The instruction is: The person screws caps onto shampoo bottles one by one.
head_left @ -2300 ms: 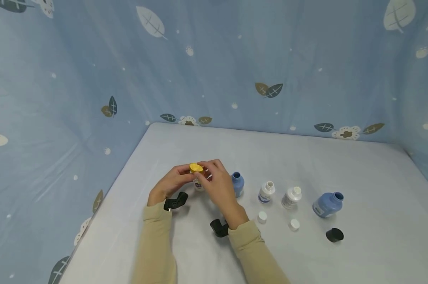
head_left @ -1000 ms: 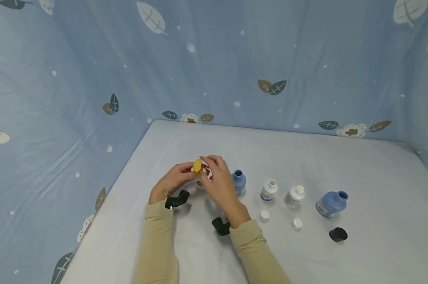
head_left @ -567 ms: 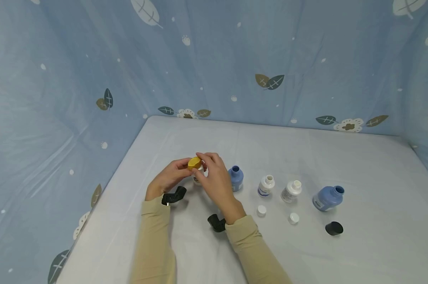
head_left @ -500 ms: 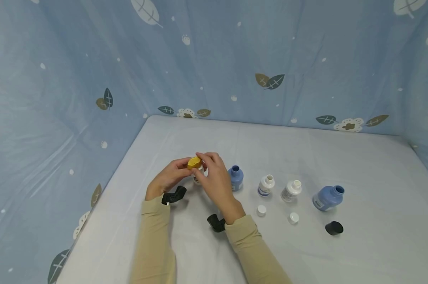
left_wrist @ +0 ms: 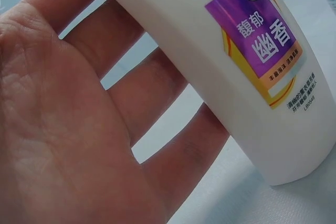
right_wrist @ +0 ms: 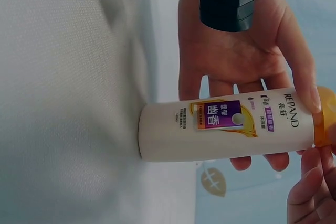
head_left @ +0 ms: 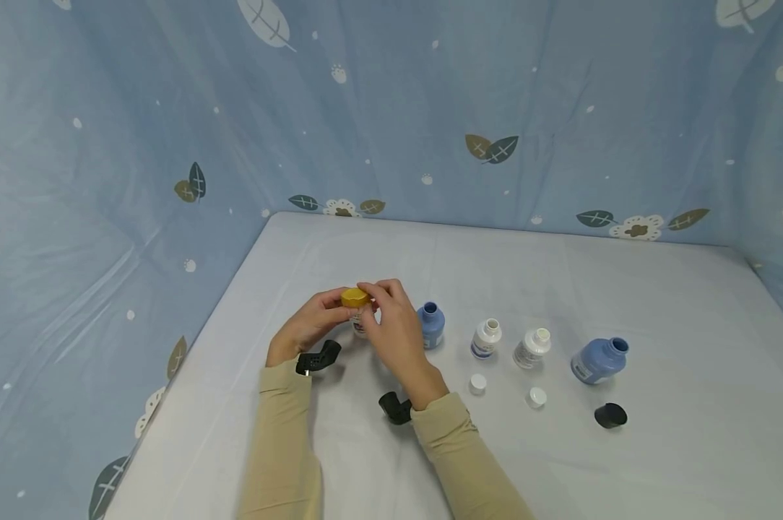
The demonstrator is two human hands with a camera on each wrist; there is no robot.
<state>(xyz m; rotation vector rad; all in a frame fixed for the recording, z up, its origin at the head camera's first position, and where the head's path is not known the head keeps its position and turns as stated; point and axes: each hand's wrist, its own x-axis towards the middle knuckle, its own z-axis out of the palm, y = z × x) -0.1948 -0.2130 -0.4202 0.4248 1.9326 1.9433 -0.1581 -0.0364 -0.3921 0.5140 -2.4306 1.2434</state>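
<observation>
the bottle (head_left: 359,325) is left of the middle of the head view, held between two hands above or on the white table (head_left: 560,469); whether its base touches the surface is hard to tell. the left hand (head_left: 310,325) has its fingers bent round the back of the bottle and its thumb on the front, just under the yellow cap (head_left: 355,297). the right hand (head_left: 394,325) pinches the yellow cap, forefinger at its upper edge and thumb lower down. the cap sits on the bottle's top end; how firmly cannot be told. in the right wrist view the bottle lies across the middle, its purple label (right_wrist: 219,115) facing the camera.

just right of the right hand stands a blue bottle (head_left: 433,328), its mouth open. further right come a white bottle (head_left: 485,343), a second white bottle (head_left: 531,350) and, near the right side, another blue bottle (head_left: 598,362), also open-mouthed. in front of them lie a white cap (head_left: 477,383), a second white cap (head_left: 537,397) and a black cap (head_left: 610,415). both sleeves (head_left: 281,440) are tan. a blue cloth (head_left: 391,94) with leaf prints fills the upper frame.
</observation>
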